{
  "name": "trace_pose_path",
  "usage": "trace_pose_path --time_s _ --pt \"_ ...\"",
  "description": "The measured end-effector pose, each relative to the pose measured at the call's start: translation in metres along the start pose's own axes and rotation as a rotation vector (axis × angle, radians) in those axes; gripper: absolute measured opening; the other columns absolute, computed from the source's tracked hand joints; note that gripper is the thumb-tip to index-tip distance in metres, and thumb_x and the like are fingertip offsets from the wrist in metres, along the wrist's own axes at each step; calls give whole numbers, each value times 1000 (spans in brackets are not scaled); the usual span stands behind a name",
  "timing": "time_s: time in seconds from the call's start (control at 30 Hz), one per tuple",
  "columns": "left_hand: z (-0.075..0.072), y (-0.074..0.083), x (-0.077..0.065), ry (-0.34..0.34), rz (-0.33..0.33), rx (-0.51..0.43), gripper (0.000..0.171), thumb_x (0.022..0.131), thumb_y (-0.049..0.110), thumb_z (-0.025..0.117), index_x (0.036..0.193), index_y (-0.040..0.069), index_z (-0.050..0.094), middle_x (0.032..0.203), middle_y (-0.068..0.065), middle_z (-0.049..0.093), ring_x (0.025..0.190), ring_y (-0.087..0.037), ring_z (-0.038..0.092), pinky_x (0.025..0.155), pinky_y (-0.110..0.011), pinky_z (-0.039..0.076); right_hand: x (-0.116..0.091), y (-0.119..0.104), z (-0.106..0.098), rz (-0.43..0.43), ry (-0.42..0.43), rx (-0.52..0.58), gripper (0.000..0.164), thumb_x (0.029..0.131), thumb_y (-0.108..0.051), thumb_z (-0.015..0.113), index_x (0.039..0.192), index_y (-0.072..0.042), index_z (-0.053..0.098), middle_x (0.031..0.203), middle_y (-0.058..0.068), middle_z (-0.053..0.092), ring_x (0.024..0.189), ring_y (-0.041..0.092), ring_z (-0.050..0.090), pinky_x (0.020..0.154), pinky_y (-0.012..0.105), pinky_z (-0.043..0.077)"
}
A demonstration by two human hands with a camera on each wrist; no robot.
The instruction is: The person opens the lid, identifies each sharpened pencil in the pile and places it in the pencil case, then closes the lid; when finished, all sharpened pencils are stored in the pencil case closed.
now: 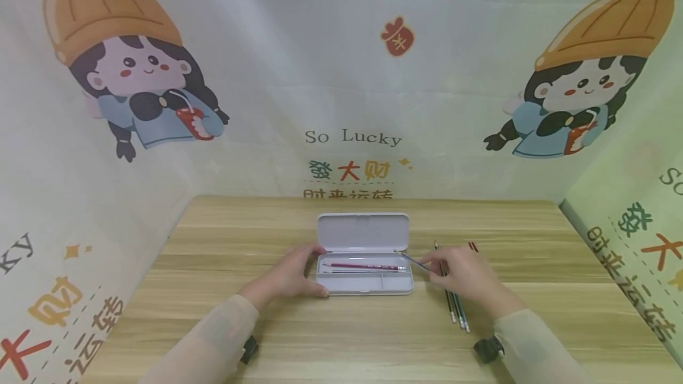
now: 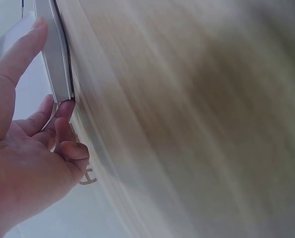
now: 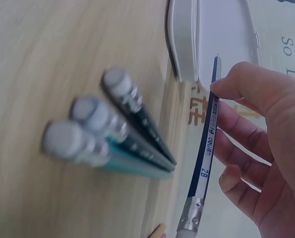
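Note:
A white pencil case (image 1: 349,282) lies on the table with its lid (image 1: 363,233) raised at the back. My left hand (image 1: 288,274) holds its left end, thumb at the near corner and fingers at the far one. Inside, a red pencil (image 1: 363,266) and a darker one lie lengthwise in the back compartment. Between thumb and fingers my right hand (image 1: 472,271) pinches a blue-and-silver pencil (image 3: 206,144) marked 2B. This pencil slants with its tip over the case's back right corner and its eraser end toward the palm.
Several dark and teal pencils (image 1: 456,310) lie on the wooden table (image 1: 363,342) under and in front of the right hand, eraser ends toward me. Small red ends (image 1: 473,246) show beyond that hand. A printed cloth (image 1: 352,76) hangs behind and at both sides.

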State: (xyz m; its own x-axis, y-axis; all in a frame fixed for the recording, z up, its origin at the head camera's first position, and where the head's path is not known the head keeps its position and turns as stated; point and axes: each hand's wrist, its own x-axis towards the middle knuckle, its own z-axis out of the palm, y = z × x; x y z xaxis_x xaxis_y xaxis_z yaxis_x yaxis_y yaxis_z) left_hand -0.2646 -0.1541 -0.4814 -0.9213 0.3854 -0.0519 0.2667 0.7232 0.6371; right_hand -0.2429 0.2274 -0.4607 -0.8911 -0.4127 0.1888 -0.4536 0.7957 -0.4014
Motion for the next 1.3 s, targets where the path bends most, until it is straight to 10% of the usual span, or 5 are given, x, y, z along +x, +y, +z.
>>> trace_pose_path --time_s 1.3 --pt "1 0 2 -3 -4 -28 87 67 29 97 140 7 55 146 -17 56 139 -38 48 122 -56 35 67 -37 30 -188 -105 -29 14 85 -14 81 97 -21 81 89 -8 75 80 5 65 74 23 57"
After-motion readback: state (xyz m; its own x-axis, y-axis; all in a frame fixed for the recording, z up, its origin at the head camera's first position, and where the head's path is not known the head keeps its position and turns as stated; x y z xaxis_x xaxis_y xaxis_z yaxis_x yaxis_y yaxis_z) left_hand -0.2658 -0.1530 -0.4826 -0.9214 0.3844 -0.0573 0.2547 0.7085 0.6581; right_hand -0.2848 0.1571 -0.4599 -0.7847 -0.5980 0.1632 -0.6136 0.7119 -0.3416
